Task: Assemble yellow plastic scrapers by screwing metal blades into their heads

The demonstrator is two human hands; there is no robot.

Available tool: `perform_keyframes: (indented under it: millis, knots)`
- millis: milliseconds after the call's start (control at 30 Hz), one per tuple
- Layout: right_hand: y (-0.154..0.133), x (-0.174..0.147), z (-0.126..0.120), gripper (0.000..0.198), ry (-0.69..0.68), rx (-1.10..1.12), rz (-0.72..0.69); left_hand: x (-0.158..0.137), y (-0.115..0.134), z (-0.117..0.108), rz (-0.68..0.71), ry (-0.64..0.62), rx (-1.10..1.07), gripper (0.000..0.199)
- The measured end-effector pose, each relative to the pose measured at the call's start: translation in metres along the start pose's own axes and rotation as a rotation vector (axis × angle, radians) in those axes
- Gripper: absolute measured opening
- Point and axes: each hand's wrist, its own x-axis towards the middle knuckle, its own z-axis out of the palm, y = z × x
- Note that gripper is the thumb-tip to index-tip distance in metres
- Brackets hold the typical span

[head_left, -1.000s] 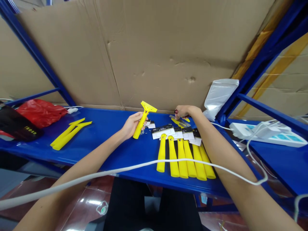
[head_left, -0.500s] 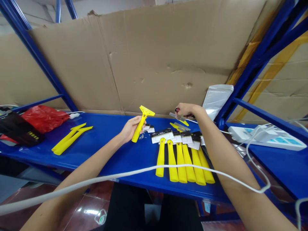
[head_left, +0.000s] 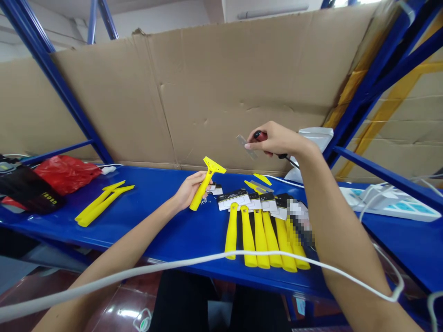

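My left hand [head_left: 188,191] is closed around the handle of a yellow scraper [head_left: 201,190], its wide head tilted up and to the right. Raised over the back of the bench, my right hand [head_left: 275,137] pinches a thin flat metal blade [head_left: 246,147]. The same hand also grips a red and black screwdriver [head_left: 260,135], whose tip I cannot make out. Below it on the bench lie yellow plastic strips [head_left: 263,179] and another blade [head_left: 261,186]. Small screws [head_left: 205,200] are scattered just right of my left hand.
Several yellow scraper handles [head_left: 248,240] lie in a row by printed cards [head_left: 233,199]. Two more scrapers [head_left: 100,203] rest at left, near a red bag [head_left: 69,173]. A white cable [head_left: 194,261] crosses in front. Cardboard [head_left: 207,92] walls the back of the blue bench [head_left: 145,221].
My right hand has lifted from the bench, bringing the blade and screwdriver up. A yellow strip stays lying below it. My left hand still holds the scraper in nearly the same place.
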Motion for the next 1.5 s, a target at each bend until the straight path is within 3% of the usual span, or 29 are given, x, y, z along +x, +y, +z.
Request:
perform_keyframes:
  millis: [367,600,900,1300,1500]
  knots:
    - [-0.026,0.011,0.043,0.009,-0.294,0.151,-0.142,-0.011,0.005,0.017,-0.097,-0.137,0.105,0.043]
    - [-0.04,0.015,0.071,0.01,-0.376,0.132,-0.138,-0.015,0.003,0.024,-0.118,-0.135,0.151,0.047]
    - [-0.037,0.018,0.076,0.021,-0.393,0.095,-0.143,-0.015,-0.003,0.024,-0.063,-0.066,0.227,0.052]
    - [-0.037,0.02,0.077,0.04,-0.546,0.058,-0.2,-0.016,-0.003,0.024,-0.048,-0.036,0.348,0.055]
    - [-0.023,0.021,0.065,0.046,-0.41,0.032,-0.129,-0.015,-0.003,0.023,0.004,-0.013,0.335,0.058]
